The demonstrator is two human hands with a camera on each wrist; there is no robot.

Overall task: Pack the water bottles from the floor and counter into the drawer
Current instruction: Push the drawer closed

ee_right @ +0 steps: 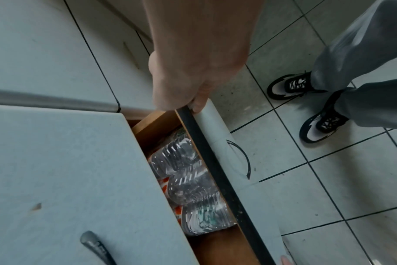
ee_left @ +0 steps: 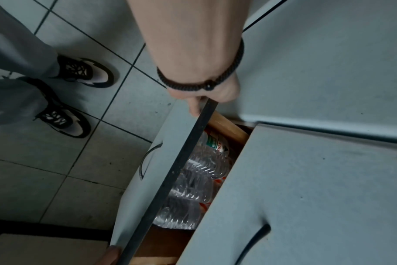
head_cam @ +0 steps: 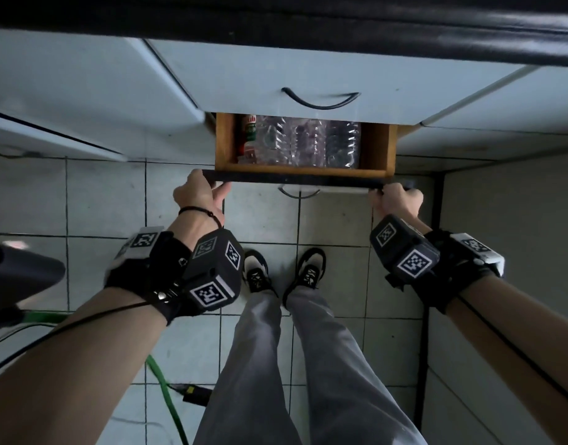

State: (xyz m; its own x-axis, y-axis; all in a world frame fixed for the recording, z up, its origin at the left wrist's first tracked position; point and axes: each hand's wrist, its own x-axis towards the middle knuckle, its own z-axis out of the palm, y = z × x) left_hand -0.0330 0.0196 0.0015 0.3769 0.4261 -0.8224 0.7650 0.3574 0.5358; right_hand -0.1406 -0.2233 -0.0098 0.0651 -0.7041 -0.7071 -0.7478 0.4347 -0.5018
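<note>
narrow drawer [head_cam: 303,171] gap, bottles [head_cam: 303,141] filling it

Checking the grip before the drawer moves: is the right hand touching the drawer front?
Touching. The right wrist view shows the right hand curled over the drawer front's dark top edge.

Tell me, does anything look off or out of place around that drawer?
Nothing stands out. The drawer is partly open with water bottles lying side by side inside. The left hand and right hand each hold a corner of its front edge rather than the handle. No spill or damage shows.
</note>
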